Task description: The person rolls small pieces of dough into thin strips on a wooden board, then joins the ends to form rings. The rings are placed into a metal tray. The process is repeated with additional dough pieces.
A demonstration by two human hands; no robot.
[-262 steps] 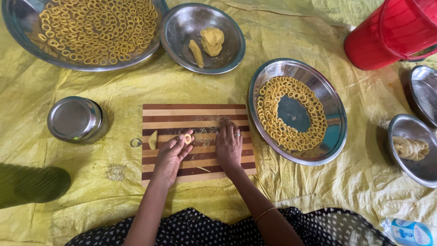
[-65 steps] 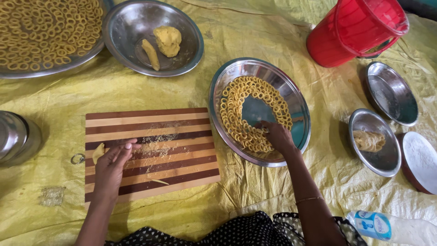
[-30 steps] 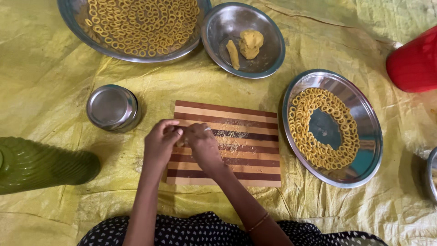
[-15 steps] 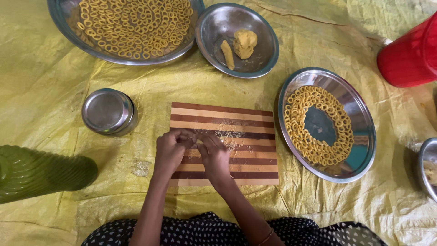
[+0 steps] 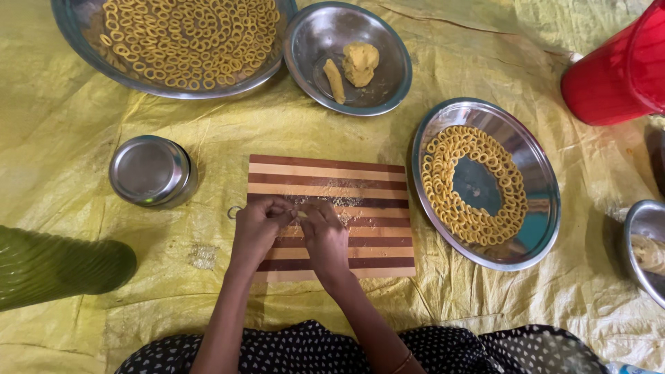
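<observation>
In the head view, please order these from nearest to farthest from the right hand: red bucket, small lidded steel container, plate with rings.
From the right hand:
1. Plate with rings, to its right.
2. Small lidded steel container, left, slightly farther.
3. Red bucket, far upper right.

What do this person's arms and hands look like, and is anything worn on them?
Both forearms are bare, with no sleeves or gloves showing. The left hand and right hand show no rings. A thin orange-gold bangle circles the right forearm, near the frame's bottom edge.

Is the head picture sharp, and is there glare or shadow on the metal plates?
Head view: mostly sharp; soft glare on the small steel bowl and the plate of rings; both hands slightly soft, casting faint shadow on the striped board.
</observation>
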